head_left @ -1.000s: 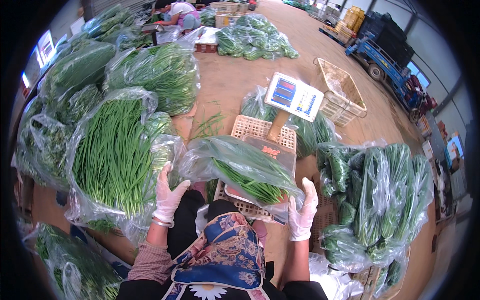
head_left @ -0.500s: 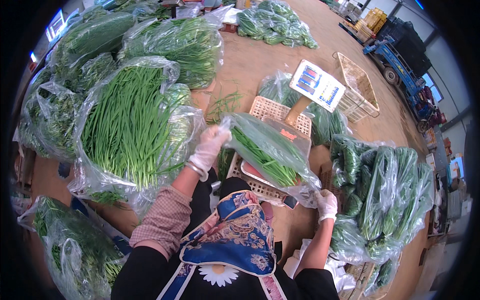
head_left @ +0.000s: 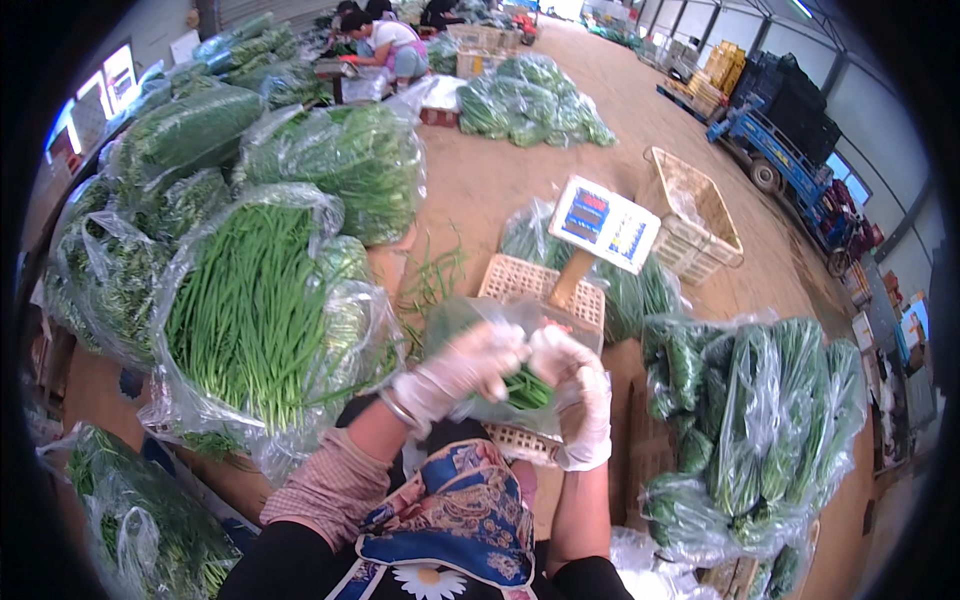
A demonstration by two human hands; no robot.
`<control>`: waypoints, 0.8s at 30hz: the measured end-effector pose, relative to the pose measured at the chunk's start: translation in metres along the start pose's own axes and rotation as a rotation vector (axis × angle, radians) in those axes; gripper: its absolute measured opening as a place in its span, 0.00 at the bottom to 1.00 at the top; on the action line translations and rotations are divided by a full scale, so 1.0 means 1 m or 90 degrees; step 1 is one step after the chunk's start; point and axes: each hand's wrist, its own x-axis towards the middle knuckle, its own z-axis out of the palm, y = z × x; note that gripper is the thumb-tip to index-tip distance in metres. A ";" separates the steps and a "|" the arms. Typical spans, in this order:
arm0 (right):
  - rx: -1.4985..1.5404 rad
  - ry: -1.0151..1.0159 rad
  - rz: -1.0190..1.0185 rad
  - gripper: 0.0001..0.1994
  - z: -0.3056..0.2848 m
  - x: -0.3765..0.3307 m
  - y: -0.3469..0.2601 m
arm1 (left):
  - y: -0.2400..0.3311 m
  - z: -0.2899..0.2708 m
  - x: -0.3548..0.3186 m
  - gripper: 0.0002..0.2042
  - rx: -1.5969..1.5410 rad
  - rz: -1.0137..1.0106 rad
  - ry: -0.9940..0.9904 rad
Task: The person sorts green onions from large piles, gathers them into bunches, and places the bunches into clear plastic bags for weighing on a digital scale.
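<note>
2 gloved hands, left hand [head_left: 460, 368] and right hand [head_left: 575, 392], each grip pinching 1 bag of greens [head_left: 500, 370].

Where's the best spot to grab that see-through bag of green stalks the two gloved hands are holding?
Probably at the bunched mouth of the clear bag, from above. That is where the left hand and right hand pinch it together now. The plastic there is gathered and loose, while the stalks hang heavy lower down, resting over the flat woven crate. Gripping the middle would likely squash them.
</note>
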 end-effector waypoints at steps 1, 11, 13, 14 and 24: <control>-0.177 0.010 -0.095 0.23 0.007 0.011 -0.006 | -0.006 0.011 0.000 0.22 0.055 -0.046 -0.038; -0.460 -0.087 0.417 0.11 -0.081 -0.038 0.031 | -0.112 -0.024 0.025 0.09 -0.286 -0.187 -0.194; -0.151 0.159 0.188 0.09 -0.124 -0.067 0.075 | -0.144 -0.054 0.025 0.07 -0.413 -0.053 -0.054; 0.126 0.210 0.147 0.09 -0.133 -0.072 0.079 | -0.132 -0.055 0.024 0.05 -0.414 -0.088 0.040; -0.330 0.007 0.076 0.15 -0.025 -0.027 0.048 | -0.077 -0.006 0.003 0.16 -0.066 -0.167 -0.197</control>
